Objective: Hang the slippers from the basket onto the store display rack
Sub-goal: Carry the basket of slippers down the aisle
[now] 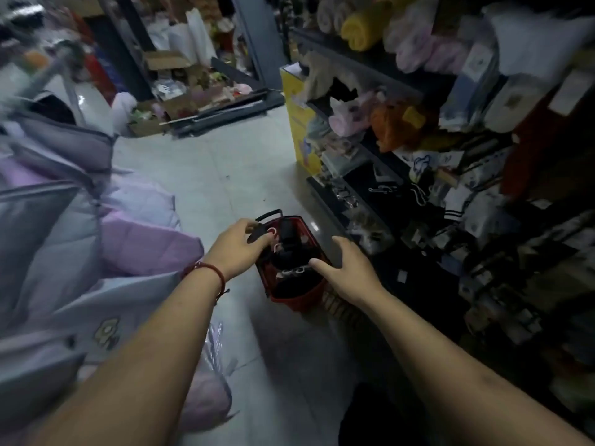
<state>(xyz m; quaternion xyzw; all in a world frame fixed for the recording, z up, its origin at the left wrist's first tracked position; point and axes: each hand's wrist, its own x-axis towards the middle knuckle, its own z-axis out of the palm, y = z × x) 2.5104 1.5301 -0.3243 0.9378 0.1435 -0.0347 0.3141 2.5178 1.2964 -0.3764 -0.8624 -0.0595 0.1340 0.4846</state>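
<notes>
left fingers (247,224): curled round a dark slipper (257,235) at the basket's left rim; it's blurred, so we read it as a slipper and not a handle, without being sure
right fingers (320,264): spread and fairly straight, gripping nothing, tips over the near-right rim
left hand (236,246): reaching in from the left, red bracelet (211,271) on the wrist
right hand (349,270): palm down, hovering just beside the load; we can't tell if it touches
hook (272,231): pale ring just beside the left fingertips, likely the slipper's hanger
slippers (288,249): dark pile still in the basket, single pairs hard to tell apart
basket (291,296): red, on the floor (225,162), black handle (269,215) folded to the far side
display rack (415,201): to the right of the basket, packed with hanging goods; no free peg visible to us
step: we judge it as picking one slipper out, hanging not yet begun
how to do it well: we lift by the hook end so it stays free, use the right hand to hold the pile down or steady the rim, check nothing snags, then find an open peg
risk: hooks tangling and dragging a second pair out
surroundings: bagged bedding (135,243) stacked on the left
</notes>
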